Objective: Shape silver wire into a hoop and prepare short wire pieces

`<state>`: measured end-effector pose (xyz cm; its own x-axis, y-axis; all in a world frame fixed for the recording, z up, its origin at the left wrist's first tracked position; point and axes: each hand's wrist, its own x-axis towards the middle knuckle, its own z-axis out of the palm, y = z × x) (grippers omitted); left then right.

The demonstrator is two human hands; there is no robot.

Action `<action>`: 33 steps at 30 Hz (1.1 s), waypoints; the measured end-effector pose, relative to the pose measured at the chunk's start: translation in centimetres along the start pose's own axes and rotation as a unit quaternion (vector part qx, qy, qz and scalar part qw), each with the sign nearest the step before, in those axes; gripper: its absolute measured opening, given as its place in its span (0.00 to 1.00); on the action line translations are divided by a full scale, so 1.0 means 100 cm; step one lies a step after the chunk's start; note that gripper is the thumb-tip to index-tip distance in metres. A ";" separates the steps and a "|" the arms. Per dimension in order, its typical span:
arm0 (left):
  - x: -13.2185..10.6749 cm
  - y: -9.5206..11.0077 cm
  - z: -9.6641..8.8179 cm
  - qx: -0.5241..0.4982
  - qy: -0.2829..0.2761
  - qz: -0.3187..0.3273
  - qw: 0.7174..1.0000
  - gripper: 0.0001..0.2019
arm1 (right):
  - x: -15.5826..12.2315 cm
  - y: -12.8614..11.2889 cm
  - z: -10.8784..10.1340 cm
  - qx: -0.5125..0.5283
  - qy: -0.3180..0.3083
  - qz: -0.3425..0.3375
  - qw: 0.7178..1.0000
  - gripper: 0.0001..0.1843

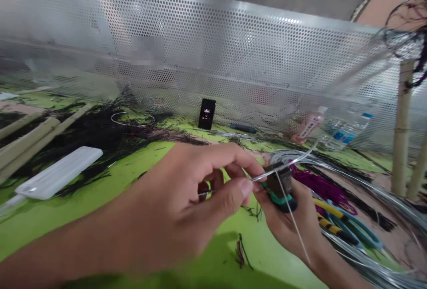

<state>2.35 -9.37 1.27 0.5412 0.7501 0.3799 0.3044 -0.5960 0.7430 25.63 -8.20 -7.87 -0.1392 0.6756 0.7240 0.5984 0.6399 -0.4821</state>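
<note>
Between its thumb and forefinger, my left hand (193,195) pinches a silvery metal wire (302,157). The wire runs to the upper right across the dark jaws of pliers (283,178) with a green and black handle. My right hand (298,218) is closed around these pliers, its fingertips close to those of my left hand. A thin pale wire end (295,226) slants down from the jaws in front of my right hand. Whether the jaws bite on the wire is hard to tell. A darker twisted strand (205,192) shows behind my left fingers.
A wire coil (376,178), purple cord (308,184) and several pliers handles (343,222) lie at right. Bottles (350,131) and a phone (207,113) stand by the perforated metal panel (233,49). At left are a white power strip (60,172) and bamboo poles (30,146).
</note>
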 end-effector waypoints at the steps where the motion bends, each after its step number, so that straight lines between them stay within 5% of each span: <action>1: -0.002 0.001 0.004 0.022 0.013 0.007 1.000 0.07 | -0.002 -0.001 0.000 0.003 -0.001 0.002 1.000 0.06; 16: -0.011 0.003 0.021 0.059 0.025 0.019 0.998 0.09 | -0.025 -0.025 0.007 0.078 -0.019 0.094 0.992 0.07; 22: -0.010 -0.001 0.023 0.123 0.063 0.059 0.989 0.09 | -0.034 -0.045 -0.004 0.103 -0.085 0.211 0.968 0.13; 27: -0.009 -0.013 0.031 0.237 0.078 0.125 0.960 0.06 | -0.040 -0.055 -0.016 0.054 -0.102 0.265 0.957 0.16; 33: -0.005 -0.028 0.044 0.361 0.146 0.194 0.900 0.04 | -0.045 -0.040 -0.012 0.073 -0.124 0.200 0.969 0.11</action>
<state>4.66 -9.27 -3.42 0.5194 0.4264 0.7406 0.6246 -0.7808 0.0115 24.80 -14.26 -8.59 -0.1159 0.9356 0.3335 0.5273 0.3425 -0.7776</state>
